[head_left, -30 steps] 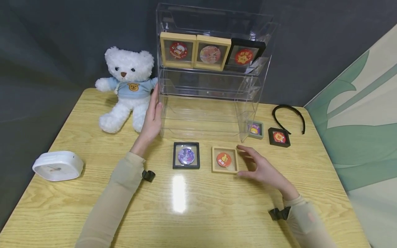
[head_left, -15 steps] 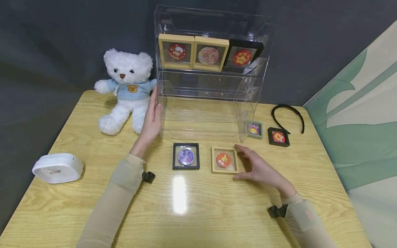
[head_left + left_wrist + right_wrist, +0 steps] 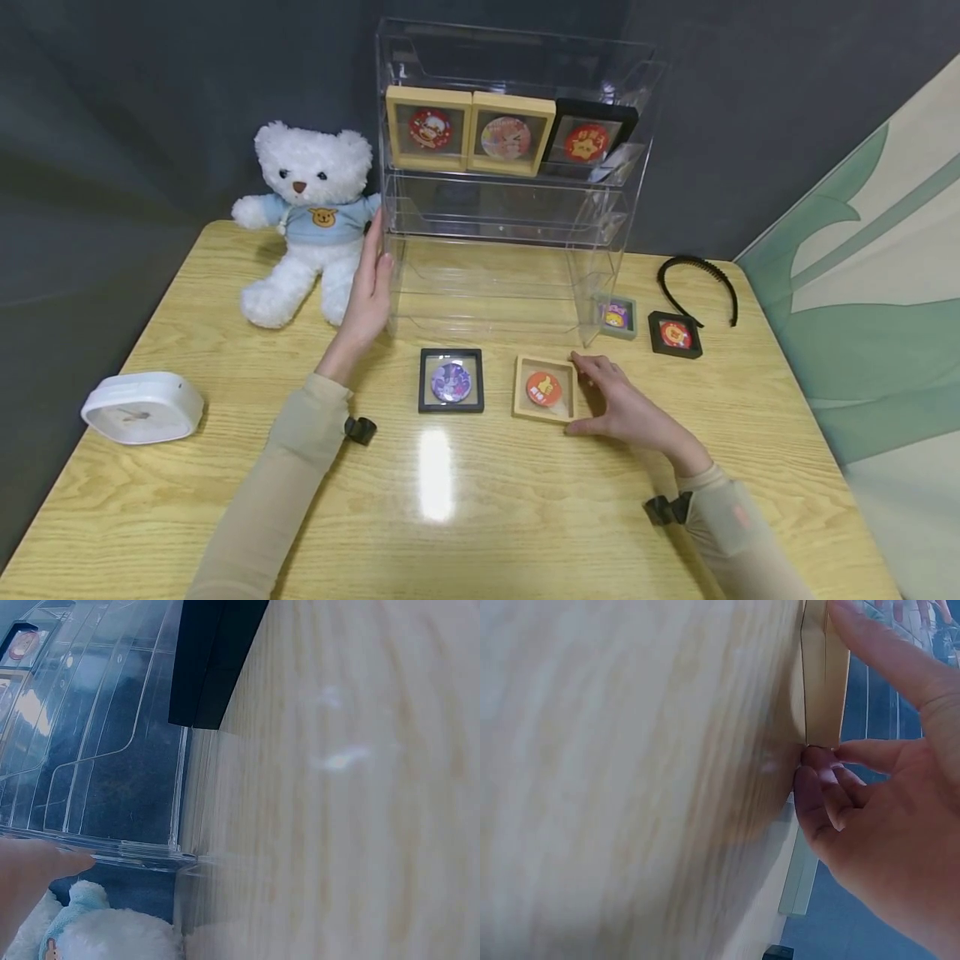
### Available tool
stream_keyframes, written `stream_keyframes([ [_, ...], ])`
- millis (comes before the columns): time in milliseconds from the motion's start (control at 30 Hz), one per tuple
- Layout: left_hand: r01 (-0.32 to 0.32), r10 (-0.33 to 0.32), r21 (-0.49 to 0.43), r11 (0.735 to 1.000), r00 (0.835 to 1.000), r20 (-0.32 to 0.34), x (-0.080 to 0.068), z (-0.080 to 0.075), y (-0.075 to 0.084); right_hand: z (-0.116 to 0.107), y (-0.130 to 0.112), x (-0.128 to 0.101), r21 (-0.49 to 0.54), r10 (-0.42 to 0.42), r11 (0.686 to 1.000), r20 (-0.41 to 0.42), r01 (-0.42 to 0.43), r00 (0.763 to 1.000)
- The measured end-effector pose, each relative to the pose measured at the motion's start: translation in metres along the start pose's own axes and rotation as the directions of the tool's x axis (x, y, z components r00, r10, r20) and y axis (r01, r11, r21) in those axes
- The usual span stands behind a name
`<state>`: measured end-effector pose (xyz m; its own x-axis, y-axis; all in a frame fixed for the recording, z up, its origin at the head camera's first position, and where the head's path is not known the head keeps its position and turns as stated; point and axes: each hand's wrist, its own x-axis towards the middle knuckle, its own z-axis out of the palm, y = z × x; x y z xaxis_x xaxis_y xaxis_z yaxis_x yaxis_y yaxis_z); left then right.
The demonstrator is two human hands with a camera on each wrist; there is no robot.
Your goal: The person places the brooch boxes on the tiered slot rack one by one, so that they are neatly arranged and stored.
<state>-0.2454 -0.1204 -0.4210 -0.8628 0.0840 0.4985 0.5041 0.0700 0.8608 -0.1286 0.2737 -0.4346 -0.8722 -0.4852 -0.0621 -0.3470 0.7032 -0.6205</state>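
Right hand [image 3: 626, 408] has its grip pinching the wooden frame [image 3: 545, 388]; left hand [image 3: 369, 292], grip wide, presses the clear rack [image 3: 510, 192] at its 9 o'clock side.

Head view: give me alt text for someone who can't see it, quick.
A person's right hand grips a wooden framed badge lying on a wooden table, while the left hand rests flat against a clear acrylic display shelf. A black framed badge lies beside it.

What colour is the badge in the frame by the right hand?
Orange badge, clearest in the head view.
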Motion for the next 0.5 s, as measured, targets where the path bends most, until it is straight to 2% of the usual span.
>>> stream_keyframes([
  [233,0.005,-0.005,0.001,1.000,1.000,0.000,0.0005,0.0009,0.0001,0.0000,0.0052,0.0032,0.046,-0.004,0.999,-0.018,0.005,1.000],
  [367,0.013,-0.013,-0.004,1.000,1.000,0.001,0.0005,0.0009,-0.0008,-0.0011,0.0062,0.0039,0.104,-0.013,0.994,-0.028,0.016,1.000],
  [500,0.005,-0.005,-0.008,1.000,1.000,-0.001,0.0006,0.0005,-0.0004,-0.0037,0.0046,0.0035,0.160,0.014,0.987,-0.026,-0.010,1.000],
])
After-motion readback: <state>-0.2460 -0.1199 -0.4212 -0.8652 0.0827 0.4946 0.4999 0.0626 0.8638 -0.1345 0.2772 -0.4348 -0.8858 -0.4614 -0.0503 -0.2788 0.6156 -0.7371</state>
